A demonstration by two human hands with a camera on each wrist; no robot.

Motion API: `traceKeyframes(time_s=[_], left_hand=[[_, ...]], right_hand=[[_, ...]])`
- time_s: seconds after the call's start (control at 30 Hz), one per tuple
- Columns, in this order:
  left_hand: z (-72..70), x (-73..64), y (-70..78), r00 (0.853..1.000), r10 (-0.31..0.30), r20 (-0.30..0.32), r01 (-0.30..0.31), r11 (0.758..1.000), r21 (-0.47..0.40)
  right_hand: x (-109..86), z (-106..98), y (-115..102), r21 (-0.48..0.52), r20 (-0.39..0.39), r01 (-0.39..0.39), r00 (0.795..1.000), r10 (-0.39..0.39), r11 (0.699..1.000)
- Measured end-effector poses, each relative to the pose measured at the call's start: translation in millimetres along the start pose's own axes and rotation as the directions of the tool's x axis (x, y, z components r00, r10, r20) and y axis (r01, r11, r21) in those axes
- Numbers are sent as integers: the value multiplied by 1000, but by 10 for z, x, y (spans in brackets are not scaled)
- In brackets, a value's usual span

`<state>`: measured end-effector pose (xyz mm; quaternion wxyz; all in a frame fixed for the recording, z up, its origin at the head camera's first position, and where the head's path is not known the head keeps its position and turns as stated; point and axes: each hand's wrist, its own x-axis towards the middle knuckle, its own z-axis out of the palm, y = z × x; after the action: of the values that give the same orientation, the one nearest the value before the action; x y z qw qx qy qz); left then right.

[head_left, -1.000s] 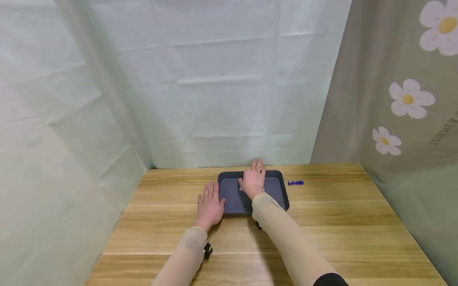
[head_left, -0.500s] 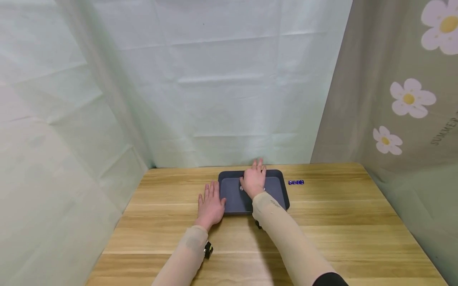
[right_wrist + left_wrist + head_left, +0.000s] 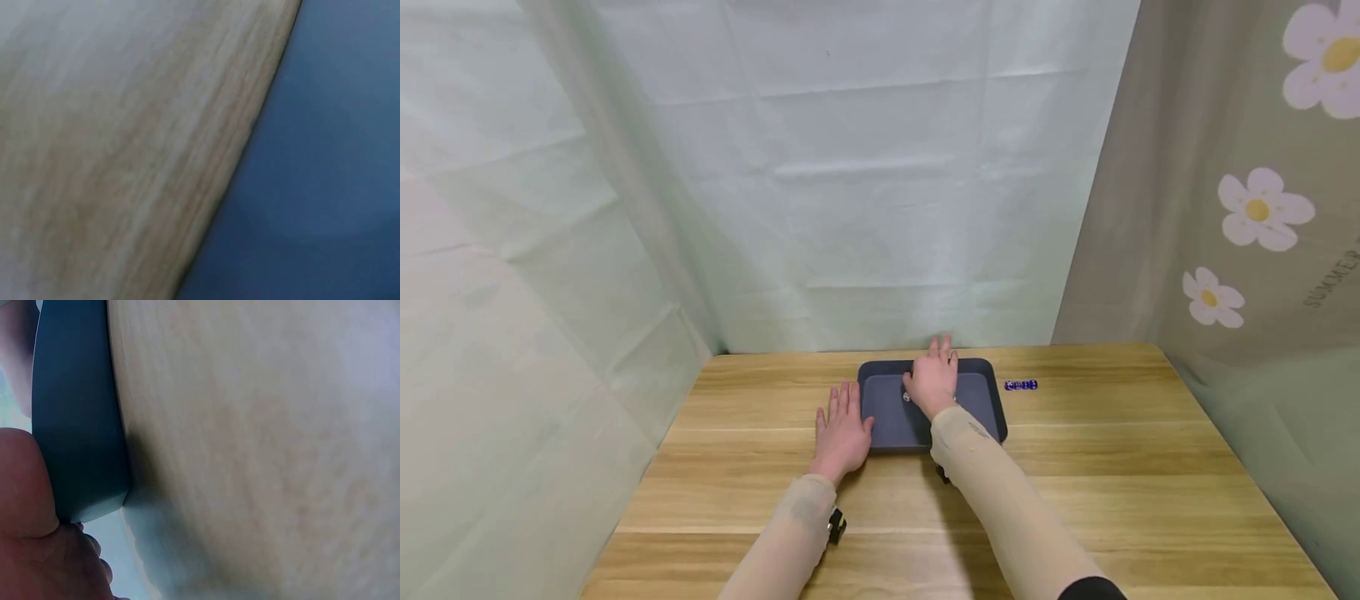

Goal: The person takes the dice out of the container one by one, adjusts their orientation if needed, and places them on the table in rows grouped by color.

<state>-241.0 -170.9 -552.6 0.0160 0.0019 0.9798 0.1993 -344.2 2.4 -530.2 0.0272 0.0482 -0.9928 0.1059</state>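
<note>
A dark grey-blue tray (image 3: 891, 421) lies near the table's far edge. My left hand (image 3: 842, 435) rests with straight fingers along its left side, thumb at the rim. In the left wrist view, the thumb (image 3: 25, 487) touches the tray's outer wall (image 3: 81, 406). My right hand (image 3: 932, 382) reaches over the tray, its longer fingers stretched across the far rim. A small white die-like piece (image 3: 906, 397) shows beside its thumb; what lies under the palm is hidden. Only tray and table appear in the right wrist view.
Several blue dice (image 3: 1021, 385) stand in a row on the wooden table (image 3: 1090, 467), right of the tray. A pale cloth (image 3: 880, 208) hangs behind the table, and a flowered cloth (image 3: 1217, 217) hangs at the right.
Both hands, the tray and the blue dice stay in nearly the same place. The whole view shifts only very slightly.
</note>
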Motion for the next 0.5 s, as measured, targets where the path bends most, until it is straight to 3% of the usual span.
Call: traceKeyframes(time_s=[0.5], left_hand=[[-17, 24, 19, 1000, -3, 12, 3, 1000, 2]], right_hand=[[-31, -76, 80, 83, -60, 66, 996, -61, 994]])
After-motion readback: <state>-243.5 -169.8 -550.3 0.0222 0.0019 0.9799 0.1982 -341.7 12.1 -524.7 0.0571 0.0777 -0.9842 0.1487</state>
